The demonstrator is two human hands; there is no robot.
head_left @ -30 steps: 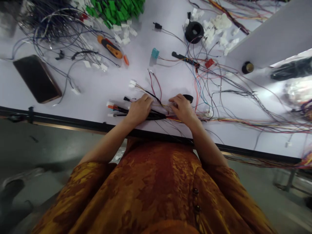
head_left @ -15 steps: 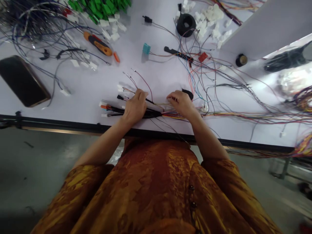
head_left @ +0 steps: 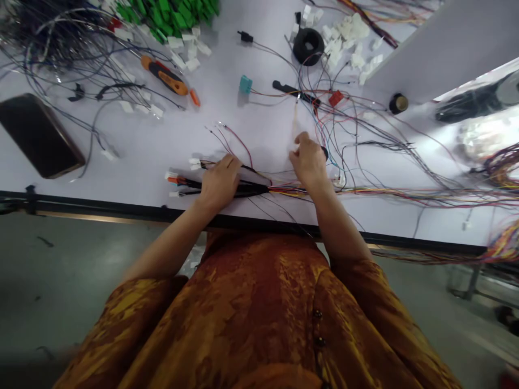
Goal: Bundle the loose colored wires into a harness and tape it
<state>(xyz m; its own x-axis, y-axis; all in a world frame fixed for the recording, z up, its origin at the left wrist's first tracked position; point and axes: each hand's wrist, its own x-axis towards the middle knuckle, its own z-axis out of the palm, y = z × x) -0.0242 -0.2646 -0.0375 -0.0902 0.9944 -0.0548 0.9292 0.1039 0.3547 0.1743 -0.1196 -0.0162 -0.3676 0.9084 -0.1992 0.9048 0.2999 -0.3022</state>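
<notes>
pressing flat, the left hand (head_left: 220,183) covers a black-sleeved wire harness (head_left: 249,189) on the desk (head_left: 259,135); the right hand (head_left: 308,161), fingers curled, hovers just above its coloured wires (head_left: 284,190).

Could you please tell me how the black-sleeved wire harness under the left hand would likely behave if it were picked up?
The black-sleeved wire harness under the left hand would probably bend only gently along its sleeved length, since the wires look tightly bound. The loose coloured wires beyond it should flop freely. It likely feels light.
</notes>
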